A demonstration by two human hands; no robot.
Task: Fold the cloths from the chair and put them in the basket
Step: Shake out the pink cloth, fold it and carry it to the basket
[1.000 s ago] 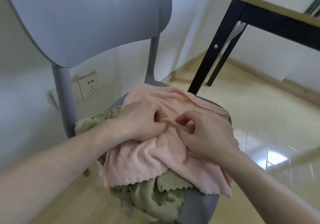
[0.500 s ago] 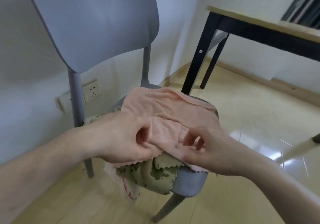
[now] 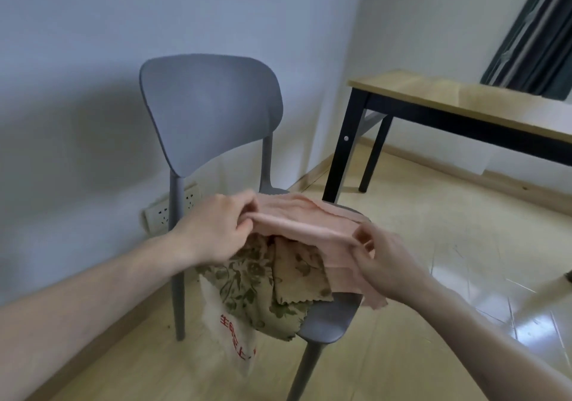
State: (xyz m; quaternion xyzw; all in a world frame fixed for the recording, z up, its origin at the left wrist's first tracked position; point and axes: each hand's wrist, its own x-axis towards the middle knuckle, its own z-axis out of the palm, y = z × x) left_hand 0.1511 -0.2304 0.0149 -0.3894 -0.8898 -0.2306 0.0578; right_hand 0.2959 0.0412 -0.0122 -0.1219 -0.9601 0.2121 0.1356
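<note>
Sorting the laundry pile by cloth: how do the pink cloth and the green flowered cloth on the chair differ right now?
The pink cloth is plain; the green flowered cloth is patterned. The pink cloth is pinched by the left hand and right hand; the green flowered cloth lies untouched beneath it, crumpled. Both are on the chair.
</note>
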